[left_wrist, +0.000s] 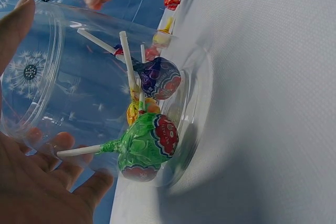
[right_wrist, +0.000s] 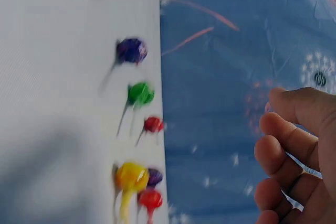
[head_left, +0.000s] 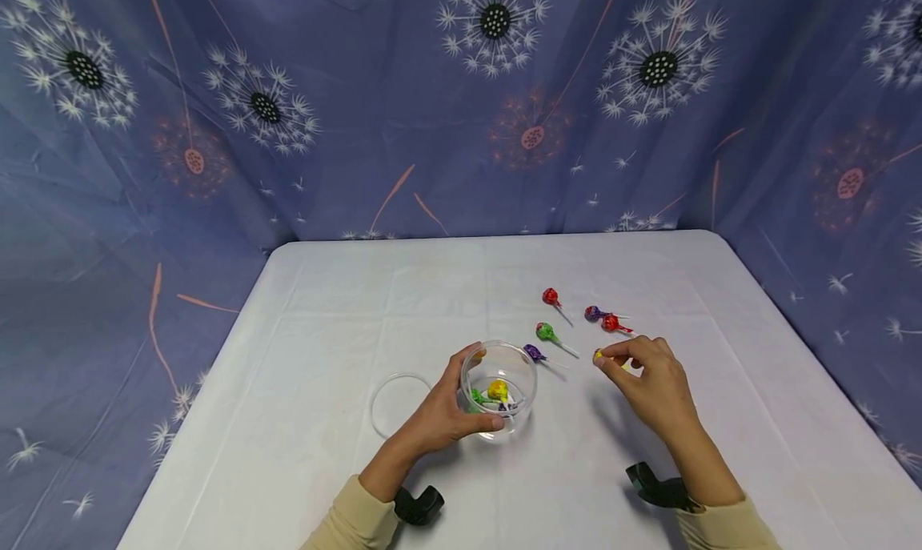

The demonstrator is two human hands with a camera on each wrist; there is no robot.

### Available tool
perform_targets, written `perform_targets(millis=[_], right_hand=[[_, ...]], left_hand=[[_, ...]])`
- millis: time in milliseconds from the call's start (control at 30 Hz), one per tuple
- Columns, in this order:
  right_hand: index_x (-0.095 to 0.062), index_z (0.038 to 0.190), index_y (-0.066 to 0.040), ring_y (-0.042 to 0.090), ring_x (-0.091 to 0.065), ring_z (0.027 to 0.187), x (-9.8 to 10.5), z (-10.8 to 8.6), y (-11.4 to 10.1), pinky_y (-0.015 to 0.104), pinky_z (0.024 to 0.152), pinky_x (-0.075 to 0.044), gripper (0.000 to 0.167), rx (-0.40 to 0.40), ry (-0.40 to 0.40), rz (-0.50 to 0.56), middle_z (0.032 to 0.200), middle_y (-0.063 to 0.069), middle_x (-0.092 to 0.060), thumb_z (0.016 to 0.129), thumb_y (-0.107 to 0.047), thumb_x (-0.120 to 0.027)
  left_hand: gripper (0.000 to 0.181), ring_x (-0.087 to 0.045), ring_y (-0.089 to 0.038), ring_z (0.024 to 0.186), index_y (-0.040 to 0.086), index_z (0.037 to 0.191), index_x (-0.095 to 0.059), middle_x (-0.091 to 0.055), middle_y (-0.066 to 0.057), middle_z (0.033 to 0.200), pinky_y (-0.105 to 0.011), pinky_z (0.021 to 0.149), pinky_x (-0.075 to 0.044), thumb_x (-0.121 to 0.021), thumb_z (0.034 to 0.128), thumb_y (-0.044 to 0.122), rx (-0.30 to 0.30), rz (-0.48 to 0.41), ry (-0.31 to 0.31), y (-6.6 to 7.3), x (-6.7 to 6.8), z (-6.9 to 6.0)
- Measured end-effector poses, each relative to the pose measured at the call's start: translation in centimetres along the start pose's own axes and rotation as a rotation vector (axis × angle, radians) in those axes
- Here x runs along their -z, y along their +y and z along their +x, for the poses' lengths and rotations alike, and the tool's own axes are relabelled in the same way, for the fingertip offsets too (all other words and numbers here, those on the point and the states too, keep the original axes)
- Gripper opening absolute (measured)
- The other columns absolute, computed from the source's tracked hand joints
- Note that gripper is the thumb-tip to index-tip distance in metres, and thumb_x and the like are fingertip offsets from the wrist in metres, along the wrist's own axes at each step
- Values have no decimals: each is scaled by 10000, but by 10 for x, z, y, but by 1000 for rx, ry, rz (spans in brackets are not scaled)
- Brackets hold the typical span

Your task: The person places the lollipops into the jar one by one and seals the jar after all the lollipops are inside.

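Beige sleeves (head_left: 353, 522); left hand (head_left: 441, 418) grips clear cup (head_left: 500, 362); right hand (head_left: 651, 382), hold unclear; white table (head_left: 324, 318); blue dandelion-print curtain (head_left: 374, 94)

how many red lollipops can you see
2: one red lollipop farthest back of those on the table, another red lollipop further right beside a purple lollipop. More could be hidden.

Smooth plastic jar (head_left: 515, 367); glossy lollipop wrappers (left_wrist: 143, 142); matt tablecloth (head_left: 346, 326); cloth backdrop (head_left: 403, 110).
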State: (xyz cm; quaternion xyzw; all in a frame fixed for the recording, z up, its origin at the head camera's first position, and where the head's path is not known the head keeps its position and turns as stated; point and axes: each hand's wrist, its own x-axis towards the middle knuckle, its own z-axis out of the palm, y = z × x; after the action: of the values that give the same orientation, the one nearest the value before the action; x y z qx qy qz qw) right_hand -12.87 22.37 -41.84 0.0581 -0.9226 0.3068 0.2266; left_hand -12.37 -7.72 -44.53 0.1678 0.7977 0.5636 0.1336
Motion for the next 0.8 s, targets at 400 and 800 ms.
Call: perform_targets(millis=[400,800], right_hand=[[-711,892,-72,146,-414,783,22,-17,59,253,610,-297,132,-200,-21,-137,797,62,-594,812,-176,-717],[-702,944,-16,222,-502,750,25,-28,99,286,594,-326,257,-281,-115,-159,803,112,-609,800,-227,-719]], left_hand=[[981,-352,-276,1361,387,1452,-190,-316,-56,1512,-509,1089,-280,-822,702,389,-18,4,2,-2,0,1],[973,-378,-263,1334,424,1438,-185,-326,-85,1502,-506,1086,-281,-824,708,356,-2,-7,-2,-2,0,1]])
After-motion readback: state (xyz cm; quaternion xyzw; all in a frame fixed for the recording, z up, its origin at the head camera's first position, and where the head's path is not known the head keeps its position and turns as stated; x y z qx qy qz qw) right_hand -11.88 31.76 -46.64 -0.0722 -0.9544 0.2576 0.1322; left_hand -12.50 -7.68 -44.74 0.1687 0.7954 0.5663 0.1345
